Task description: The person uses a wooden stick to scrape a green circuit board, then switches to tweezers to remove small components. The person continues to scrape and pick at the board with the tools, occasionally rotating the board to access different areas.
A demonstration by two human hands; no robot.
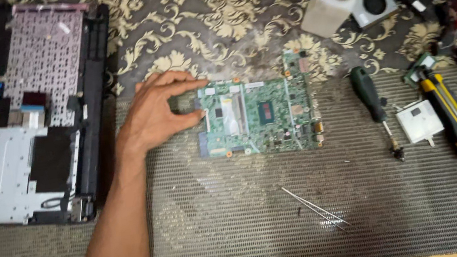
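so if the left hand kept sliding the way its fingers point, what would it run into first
The left hand points right, and its fingertips are already at the left edge of the green circuit board, so it would meet that board first.

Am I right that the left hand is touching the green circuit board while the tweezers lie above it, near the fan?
Not quite. The head view shows the left hand touching the green circuit board, but the tweezers lie below it on the mesh mat, far from the fan.
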